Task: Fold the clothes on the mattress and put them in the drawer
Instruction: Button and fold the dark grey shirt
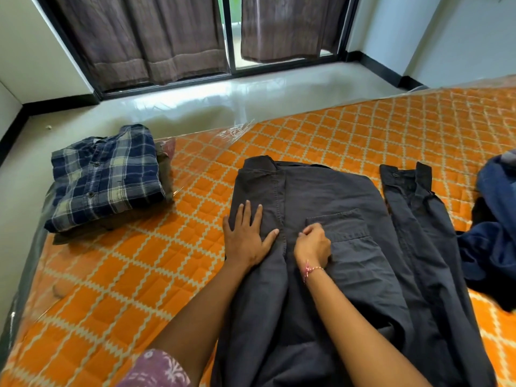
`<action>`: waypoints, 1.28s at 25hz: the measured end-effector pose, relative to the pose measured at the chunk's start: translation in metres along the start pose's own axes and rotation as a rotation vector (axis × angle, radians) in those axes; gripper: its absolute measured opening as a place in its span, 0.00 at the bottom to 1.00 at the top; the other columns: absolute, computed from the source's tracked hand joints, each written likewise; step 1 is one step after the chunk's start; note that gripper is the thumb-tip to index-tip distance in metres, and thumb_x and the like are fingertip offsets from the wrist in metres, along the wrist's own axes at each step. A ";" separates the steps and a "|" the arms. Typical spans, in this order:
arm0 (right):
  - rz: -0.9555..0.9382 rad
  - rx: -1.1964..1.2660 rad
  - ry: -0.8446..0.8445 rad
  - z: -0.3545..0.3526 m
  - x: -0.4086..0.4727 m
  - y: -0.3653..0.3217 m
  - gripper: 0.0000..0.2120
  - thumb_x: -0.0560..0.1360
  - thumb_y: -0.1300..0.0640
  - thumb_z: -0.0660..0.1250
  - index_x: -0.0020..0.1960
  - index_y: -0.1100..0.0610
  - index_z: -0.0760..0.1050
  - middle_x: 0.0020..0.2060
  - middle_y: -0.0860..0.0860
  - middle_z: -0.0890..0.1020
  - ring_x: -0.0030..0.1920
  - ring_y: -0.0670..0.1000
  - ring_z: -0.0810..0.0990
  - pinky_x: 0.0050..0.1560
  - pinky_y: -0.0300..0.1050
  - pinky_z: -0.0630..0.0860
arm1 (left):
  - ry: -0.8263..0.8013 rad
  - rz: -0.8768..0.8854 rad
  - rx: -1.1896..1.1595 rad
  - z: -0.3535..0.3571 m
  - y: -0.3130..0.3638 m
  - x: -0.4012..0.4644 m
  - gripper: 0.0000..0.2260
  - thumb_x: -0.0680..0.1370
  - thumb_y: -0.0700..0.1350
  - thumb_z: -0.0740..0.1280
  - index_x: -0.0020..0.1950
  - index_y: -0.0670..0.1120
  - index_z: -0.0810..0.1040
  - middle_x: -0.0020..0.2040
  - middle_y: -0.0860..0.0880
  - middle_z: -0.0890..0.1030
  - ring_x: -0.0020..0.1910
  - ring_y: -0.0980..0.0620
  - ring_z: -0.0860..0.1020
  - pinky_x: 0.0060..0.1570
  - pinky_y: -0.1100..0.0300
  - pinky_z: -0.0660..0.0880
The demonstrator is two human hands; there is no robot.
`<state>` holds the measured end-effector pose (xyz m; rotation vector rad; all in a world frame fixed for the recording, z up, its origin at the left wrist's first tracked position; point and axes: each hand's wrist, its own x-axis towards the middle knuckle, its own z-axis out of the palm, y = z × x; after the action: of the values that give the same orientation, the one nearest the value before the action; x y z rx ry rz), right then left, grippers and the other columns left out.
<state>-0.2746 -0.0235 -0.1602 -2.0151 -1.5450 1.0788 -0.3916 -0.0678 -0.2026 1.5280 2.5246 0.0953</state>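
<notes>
A dark grey shirt [349, 191] lies spread front-up on the orange quilted mattress [335, 129], collar away from me, one sleeve stretched out to its right. My left hand [245, 236] presses flat on the shirt's left panel, fingers straight. My right hand [314, 243] has curled fingers pinching the fabric at the button placket beside the chest pocket. A folded blue plaid shirt [106, 177] sits on a small pile at the mattress's far left corner.
A heap of dark blue clothes [491, 236] lies at the right edge of the mattress. Clear plastic wrap covers the mattress. Beyond it is glossy pale floor [195, 104], then a glass door with brown curtains [145, 37].
</notes>
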 end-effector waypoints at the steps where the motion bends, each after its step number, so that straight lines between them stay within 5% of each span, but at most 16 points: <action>1: -0.100 -0.026 0.075 -0.002 -0.003 0.005 0.06 0.78 0.60 0.61 0.54 0.57 0.74 0.52 0.62 0.80 0.55 0.62 0.77 0.50 0.50 0.72 | 0.008 0.001 0.003 0.000 0.000 0.000 0.35 0.77 0.69 0.46 0.78 0.53 0.43 0.79 0.48 0.42 0.77 0.50 0.41 0.72 0.42 0.39; 3: -0.418 -0.110 0.076 0.003 -0.009 0.008 0.12 0.79 0.56 0.60 0.62 0.55 0.72 0.58 0.59 0.78 0.61 0.60 0.74 0.54 0.50 0.70 | -0.008 0.012 0.027 -0.002 0.000 0.001 0.35 0.77 0.68 0.45 0.78 0.52 0.42 0.79 0.47 0.41 0.77 0.49 0.40 0.72 0.41 0.39; 5: -0.646 -0.478 -0.130 0.015 -0.009 0.013 0.21 0.82 0.48 0.53 0.74 0.50 0.61 0.73 0.54 0.63 0.74 0.54 0.58 0.70 0.54 0.58 | -0.038 0.022 0.070 -0.005 0.001 -0.003 0.31 0.80 0.62 0.47 0.78 0.51 0.41 0.79 0.46 0.40 0.77 0.49 0.40 0.73 0.41 0.41; 7: -0.678 -0.686 -0.246 0.021 -0.002 0.023 0.26 0.82 0.42 0.46 0.78 0.46 0.48 0.78 0.50 0.47 0.77 0.51 0.43 0.74 0.55 0.45 | -0.060 0.012 0.056 -0.008 0.001 -0.013 0.29 0.82 0.58 0.48 0.78 0.51 0.41 0.79 0.47 0.40 0.77 0.49 0.40 0.74 0.43 0.41; 9: -0.658 -0.613 -0.276 0.015 0.001 0.031 0.30 0.81 0.41 0.46 0.78 0.49 0.41 0.78 0.50 0.43 0.77 0.50 0.40 0.74 0.53 0.43 | -0.086 0.004 0.020 -0.009 -0.001 -0.030 0.27 0.82 0.58 0.47 0.78 0.51 0.42 0.79 0.48 0.40 0.77 0.50 0.40 0.74 0.44 0.41; 12: -0.550 -0.272 -0.388 -0.005 -0.008 0.039 0.31 0.82 0.45 0.51 0.78 0.57 0.44 0.78 0.54 0.50 0.77 0.50 0.48 0.74 0.46 0.45 | -0.202 -0.005 -0.043 -0.018 -0.001 -0.055 0.27 0.83 0.57 0.47 0.79 0.51 0.42 0.79 0.48 0.40 0.77 0.49 0.40 0.74 0.45 0.41; 14: -0.603 -0.388 -0.380 -0.032 -0.030 0.058 0.27 0.81 0.46 0.54 0.76 0.59 0.57 0.75 0.56 0.60 0.75 0.53 0.57 0.72 0.47 0.55 | -0.318 -0.031 -0.188 -0.032 -0.002 -0.072 0.25 0.83 0.53 0.50 0.79 0.50 0.47 0.79 0.47 0.42 0.78 0.47 0.42 0.75 0.44 0.44; 16: -0.724 -0.587 -0.244 -0.060 -0.067 0.084 0.26 0.79 0.40 0.53 0.62 0.59 0.74 0.63 0.57 0.75 0.65 0.58 0.72 0.59 0.52 0.70 | -0.371 -0.094 -0.439 -0.045 0.000 -0.105 0.23 0.83 0.50 0.52 0.78 0.49 0.54 0.79 0.47 0.48 0.78 0.46 0.45 0.75 0.46 0.46; 18: -0.755 -0.642 -0.234 -0.080 -0.105 0.099 0.28 0.76 0.34 0.50 0.44 0.57 0.75 0.48 0.57 0.81 0.52 0.60 0.78 0.47 0.52 0.72 | -0.270 -0.121 -0.544 -0.041 0.002 -0.151 0.22 0.83 0.50 0.53 0.78 0.49 0.55 0.79 0.47 0.50 0.78 0.47 0.46 0.75 0.47 0.47; 21: -0.741 -0.837 -0.507 -0.106 -0.128 0.100 0.25 0.76 0.35 0.58 0.41 0.57 0.76 0.45 0.57 0.82 0.51 0.59 0.79 0.46 0.48 0.70 | -0.272 -0.119 -0.838 -0.035 -0.007 -0.202 0.25 0.83 0.51 0.54 0.78 0.47 0.50 0.79 0.49 0.45 0.78 0.50 0.44 0.76 0.53 0.44; 23: -0.673 -0.728 -0.623 -0.139 -0.127 0.095 0.20 0.75 0.40 0.65 0.37 0.56 0.77 0.37 0.55 0.81 0.44 0.55 0.79 0.40 0.44 0.69 | -0.422 -0.194 -1.113 -0.035 -0.016 -0.211 0.30 0.81 0.57 0.53 0.79 0.48 0.47 0.78 0.53 0.45 0.77 0.53 0.43 0.76 0.52 0.43; 25: -0.572 -0.567 -0.681 -0.166 -0.127 0.098 0.20 0.74 0.42 0.67 0.35 0.58 0.76 0.32 0.52 0.77 0.39 0.51 0.76 0.38 0.42 0.67 | -0.546 -0.170 -0.923 -0.030 -0.014 -0.214 0.31 0.81 0.60 0.49 0.79 0.47 0.43 0.78 0.52 0.41 0.77 0.52 0.40 0.76 0.49 0.41; 27: -0.403 -0.784 -0.739 -0.174 -0.130 0.111 0.25 0.75 0.38 0.63 0.50 0.61 0.80 0.47 0.55 0.81 0.50 0.53 0.79 0.48 0.43 0.71 | -0.513 -0.107 -0.468 -0.019 -0.002 -0.218 0.33 0.81 0.62 0.47 0.78 0.47 0.38 0.77 0.48 0.34 0.76 0.50 0.35 0.74 0.48 0.37; 29: -0.239 -1.085 -0.687 -0.167 -0.136 0.130 0.35 0.74 0.32 0.58 0.65 0.60 0.73 0.65 0.57 0.75 0.64 0.57 0.74 0.61 0.46 0.69 | -0.420 -0.092 -0.209 -0.012 0.009 -0.229 0.37 0.78 0.67 0.49 0.78 0.48 0.37 0.77 0.47 0.33 0.76 0.49 0.35 0.73 0.45 0.37; 32: -0.290 -1.117 -0.511 -0.162 -0.143 0.125 0.36 0.73 0.32 0.59 0.70 0.58 0.67 0.69 0.57 0.70 0.68 0.58 0.70 0.66 0.52 0.67 | -0.210 -0.138 -0.065 -0.016 0.023 -0.249 0.35 0.79 0.66 0.48 0.79 0.48 0.44 0.78 0.44 0.41 0.77 0.45 0.41 0.72 0.41 0.41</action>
<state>-0.0855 -0.1732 -0.0956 -2.0132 -3.0955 0.6613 -0.2620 -0.2763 -0.1513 1.2637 2.4262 -0.0033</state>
